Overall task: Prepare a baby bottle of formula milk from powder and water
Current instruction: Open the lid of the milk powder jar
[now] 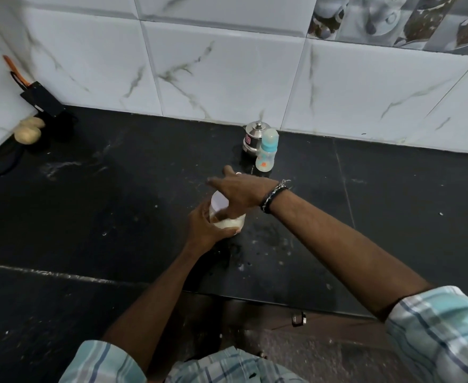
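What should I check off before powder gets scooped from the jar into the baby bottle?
1. Jar steadied: ok, left hand grips it on the counter.
2. Powder in jar: ok, white powder visible.
3. Right hand free: cannot tell, fingers partly hidden over the jar mouth.
4. Baby bottle open: not ok, blue cap on.
5. Bottle upright: ok, beside the steel pot.
6. Scoop in hand: cannot tell.

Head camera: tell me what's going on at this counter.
A person stands at a black counter. The left hand grips a clear jar of white powder, and the right hand reaches over its open mouth with fingers spread. The baby bottle stands capped by the wall, beside a small steel pot, untouched.
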